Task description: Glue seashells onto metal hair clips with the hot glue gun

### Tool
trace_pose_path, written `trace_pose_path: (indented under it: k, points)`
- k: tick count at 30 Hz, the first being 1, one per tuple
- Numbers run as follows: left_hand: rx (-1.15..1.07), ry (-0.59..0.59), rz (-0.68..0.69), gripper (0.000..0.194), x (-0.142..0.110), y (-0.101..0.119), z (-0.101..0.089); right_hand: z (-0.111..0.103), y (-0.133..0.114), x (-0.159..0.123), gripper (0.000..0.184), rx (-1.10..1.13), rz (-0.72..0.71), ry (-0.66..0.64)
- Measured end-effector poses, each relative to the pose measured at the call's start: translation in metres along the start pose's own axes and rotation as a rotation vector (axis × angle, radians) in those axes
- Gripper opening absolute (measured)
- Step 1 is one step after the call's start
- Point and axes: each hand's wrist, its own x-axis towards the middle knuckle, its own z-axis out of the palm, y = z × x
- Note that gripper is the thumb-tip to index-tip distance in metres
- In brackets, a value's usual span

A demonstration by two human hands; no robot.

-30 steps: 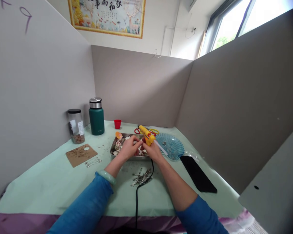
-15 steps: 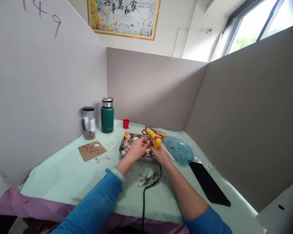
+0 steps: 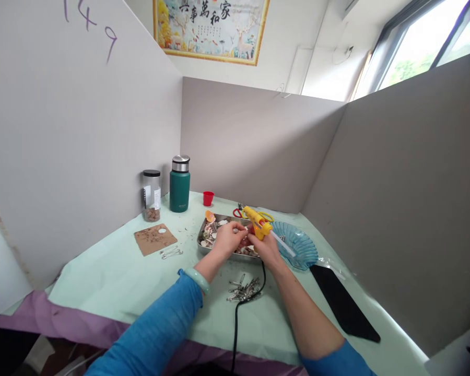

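Over a metal tray [image 3: 219,255] of shells and small pieces, my two hands come together. My right hand [image 3: 267,249] is wrapped round a yellow glue gun [image 3: 260,223], with a white glue stick [image 3: 284,244] poking out of its back end toward me. My left hand [image 3: 230,239] has its thumb and fingers pinched close to the right fingertips; whatever small piece it holds is too hidden to name. A black cord [image 3: 236,324] runs from the gun down over the table's front edge, past a pile of metal safety pins [image 3: 245,289].
Left of the tray lie a brown cardboard square [image 3: 154,241] and several large safety pins [image 3: 171,253]. Behind stand a jar [image 3: 152,196], a green flask [image 3: 179,185] and a red cup [image 3: 208,198]. Rightward are scissors [image 3: 238,212], a blue shell-shaped dish [image 3: 303,248] and a black slab [image 3: 344,303].
The camera has turned left, so everything sits further right in view. Both hands stay together over the tray, and the glue gun remains in the right hand, tilted slightly differently.
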Motion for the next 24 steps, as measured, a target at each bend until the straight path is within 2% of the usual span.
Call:
trace_pose_path:
  k: [4,8,17,24]
  points:
    - [0.344,0.103,0.277,0.006,-0.002,0.0,-0.003,-0.001,0.001,0.001,0.035,0.088,0.051,-0.094]
    - [0.494,0.084,0.415,0.01,-0.002,-0.002,-0.003,-0.001,0.005,0.002,0.04,0.098,0.049,-0.05]
    - [0.496,0.058,0.449,0.008,-0.004,0.0,-0.006,-0.002,0.003,0.002,0.044,0.147,0.063,-0.014]
    - [0.499,0.047,0.431,0.01,-0.003,-0.003,-0.007,0.0,0.011,0.005,0.048,0.081,0.049,0.016]
